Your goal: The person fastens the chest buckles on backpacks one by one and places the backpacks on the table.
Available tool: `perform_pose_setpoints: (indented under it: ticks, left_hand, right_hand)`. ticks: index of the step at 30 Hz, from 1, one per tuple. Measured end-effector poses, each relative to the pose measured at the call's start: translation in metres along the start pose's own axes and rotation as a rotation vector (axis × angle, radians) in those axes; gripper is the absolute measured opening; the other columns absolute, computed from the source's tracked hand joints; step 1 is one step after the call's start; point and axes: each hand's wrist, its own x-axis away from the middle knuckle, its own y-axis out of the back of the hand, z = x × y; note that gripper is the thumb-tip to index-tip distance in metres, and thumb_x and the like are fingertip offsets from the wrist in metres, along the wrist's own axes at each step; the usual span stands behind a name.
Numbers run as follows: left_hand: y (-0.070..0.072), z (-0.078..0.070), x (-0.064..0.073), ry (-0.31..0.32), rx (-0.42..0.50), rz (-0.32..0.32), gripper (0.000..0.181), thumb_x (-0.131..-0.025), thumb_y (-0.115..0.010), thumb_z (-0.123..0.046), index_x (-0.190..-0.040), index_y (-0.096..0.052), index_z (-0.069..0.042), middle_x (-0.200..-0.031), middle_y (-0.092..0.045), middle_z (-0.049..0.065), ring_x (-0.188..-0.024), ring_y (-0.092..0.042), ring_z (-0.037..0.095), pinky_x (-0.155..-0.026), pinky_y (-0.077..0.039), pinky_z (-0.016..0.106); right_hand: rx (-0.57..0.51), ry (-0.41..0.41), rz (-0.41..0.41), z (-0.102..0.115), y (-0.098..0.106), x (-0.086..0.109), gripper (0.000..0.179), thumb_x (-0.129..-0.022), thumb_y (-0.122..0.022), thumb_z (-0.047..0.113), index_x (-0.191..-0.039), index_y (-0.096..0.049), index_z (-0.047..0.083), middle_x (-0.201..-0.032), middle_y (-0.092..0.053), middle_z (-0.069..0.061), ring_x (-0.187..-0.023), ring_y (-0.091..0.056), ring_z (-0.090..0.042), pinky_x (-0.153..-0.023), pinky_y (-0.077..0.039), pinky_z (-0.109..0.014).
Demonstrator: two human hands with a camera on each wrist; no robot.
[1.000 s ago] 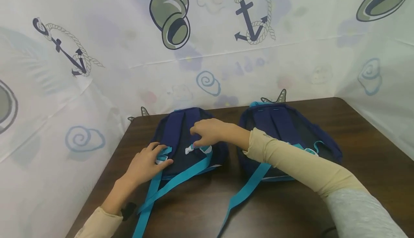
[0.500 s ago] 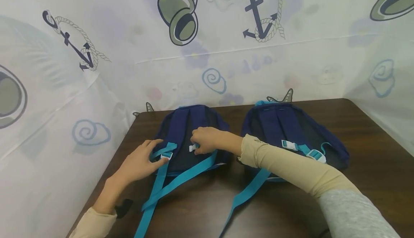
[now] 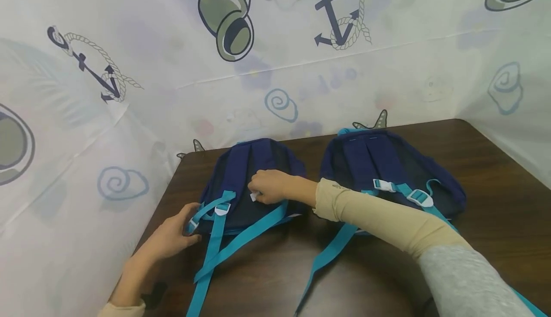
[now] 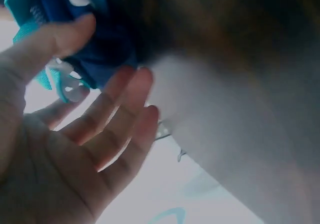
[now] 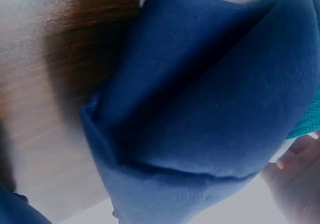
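Note:
A dark navy backpack (image 3: 241, 216) lies strap side up on the left of the table. My right hand (image 3: 271, 186) reaches over it and pinches a small white buckle (image 3: 253, 196), most of which its fingers cover. At the bag's lower left side, my left hand (image 3: 170, 235) is next to a white buckle piece (image 3: 193, 224) on a short teal strap. In the left wrist view that hand's fingers (image 4: 117, 111) are spread and loosely extended beside the bag. A white strap adjuster (image 3: 222, 209) sits on the teal webbing (image 3: 214, 245) that hangs toward the table's front.
A second navy backpack (image 3: 357, 161) lies to the right, its white buckle (image 3: 384, 185) joined across the teal strap. Its loose teal strap (image 3: 329, 252) trails forward beneath my right forearm. A printed white cloth (image 3: 275, 73) hangs behind the brown table (image 3: 344, 283).
My left hand has moved left and down from the strap adjuster to the bag's side. My right hand, hovering over the buckle a second ago, has closed its fingers on it.

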Motion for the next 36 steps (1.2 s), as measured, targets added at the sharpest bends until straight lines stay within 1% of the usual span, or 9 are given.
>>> perform_pose_setpoints:
  ticks: [3, 7, 11, 18, 21, 25, 28, 34, 36]
  left_hand:
    - [-0.001, 0.005, 0.002, 0.011, 0.021, -0.039, 0.058, -0.087, -0.072, -0.011, -0.138, -0.045, -0.011, -0.083, -0.063, 0.004, -0.067, -0.053, 0.016, -0.058, -0.045, 0.030]
    - [0.002, 0.011, 0.007, -0.020, 0.046, -0.163, 0.035, -0.093, -0.069, -0.011, -0.126, -0.058, -0.012, -0.088, -0.067, 0.003, -0.070, -0.056, 0.015, -0.061, -0.046, 0.028]
    - [0.006, 0.015, 0.009, -0.046, 0.154, -0.230, 0.033, -0.094, -0.070, -0.021, -0.125, -0.061, -0.014, -0.096, -0.070, 0.007, -0.075, -0.066, 0.015, -0.064, -0.052, 0.025]
    - [0.007, 0.010, 0.009, -0.102, 0.540, -0.177, 0.042, -0.099, -0.062, -0.023, -0.138, -0.054, -0.008, -0.107, -0.069, 0.020, -0.090, -0.073, 0.029, -0.080, -0.058, 0.024]
    - [0.008, 0.005, 0.005, -0.155, 0.633, -0.195, 0.038, -0.101, -0.058, -0.017, -0.137, -0.053, -0.005, -0.107, -0.070, 0.018, -0.092, -0.073, 0.032, -0.082, -0.058, 0.025]
    - [0.011, -0.002, 0.000, -0.199, 0.710, -0.217, 0.033, -0.100, -0.059, -0.009, -0.133, -0.054, -0.002, -0.103, -0.071, 0.004, -0.087, -0.073, 0.029, -0.077, -0.060, 0.030]
    - [0.014, -0.008, 0.000, -0.199, 0.761, -0.172, 0.033, -0.097, -0.062, -0.005, -0.130, -0.055, -0.003, -0.102, -0.068, 0.000, -0.080, -0.071, 0.026, -0.071, -0.060, 0.032]
    - [0.023, -0.021, 0.002, -0.093, 0.831, -0.146, 0.030, -0.095, -0.066, -0.007, -0.124, -0.061, -0.010, -0.109, -0.063, -0.004, -0.082, -0.064, 0.017, -0.075, -0.058, 0.026]
    - [0.026, -0.026, 0.001, -0.060, 0.795, -0.153, 0.032, -0.095, -0.067, -0.013, -0.127, -0.062, -0.011, -0.109, -0.063, -0.004, -0.086, -0.065, 0.018, -0.079, -0.057, 0.026]
  right_hand:
    - [-0.018, 0.001, -0.011, 0.000, 0.000, 0.002, 0.017, -0.099, -0.060, 0.023, -0.109, -0.071, 0.013, -0.103, -0.068, -0.002, -0.092, -0.056, -0.015, -0.083, -0.049, -0.028]
    - [-0.055, 0.002, -0.019, -0.003, 0.001, 0.006, 0.019, -0.100, -0.061, 0.024, -0.111, -0.071, 0.013, -0.104, -0.070, -0.001, -0.092, -0.059, -0.014, -0.083, -0.050, -0.027]
    - [-0.093, -0.004, -0.008, -0.009, 0.006, 0.010, 0.021, -0.100, -0.061, 0.025, -0.113, -0.072, 0.012, -0.104, -0.070, -0.002, -0.091, -0.059, -0.014, -0.083, -0.051, -0.026]
    - [-0.123, 0.014, -0.009, -0.015, 0.013, 0.016, 0.024, -0.100, -0.061, 0.028, -0.114, -0.073, 0.012, -0.103, -0.070, -0.001, -0.091, -0.061, -0.013, -0.084, -0.051, -0.025]
    - [-0.125, 0.017, -0.025, -0.018, 0.015, 0.019, 0.024, -0.100, -0.061, 0.028, -0.115, -0.073, 0.012, -0.104, -0.070, -0.001, -0.096, -0.061, -0.014, -0.088, -0.052, -0.027]
    - [-0.124, 0.025, -0.045, -0.022, 0.015, 0.022, 0.024, -0.100, -0.061, 0.029, -0.115, -0.072, 0.013, -0.104, -0.069, -0.001, -0.099, -0.061, -0.015, -0.088, -0.051, -0.028]
    - [-0.125, 0.034, -0.058, -0.025, 0.015, 0.024, 0.024, -0.101, -0.060, 0.029, -0.114, -0.072, 0.013, -0.103, -0.068, -0.002, -0.097, -0.060, -0.015, -0.085, -0.051, -0.027]
    - [-0.122, 0.047, -0.095, -0.030, 0.018, 0.029, 0.021, -0.100, -0.062, 0.028, -0.111, -0.071, 0.013, -0.104, -0.069, -0.002, -0.095, -0.061, -0.015, -0.082, -0.051, -0.027]
    - [-0.123, 0.048, -0.098, -0.030, 0.019, 0.031, 0.022, -0.100, -0.062, 0.028, -0.112, -0.071, 0.012, -0.105, -0.069, -0.002, -0.095, -0.060, -0.015, -0.082, -0.051, -0.027]
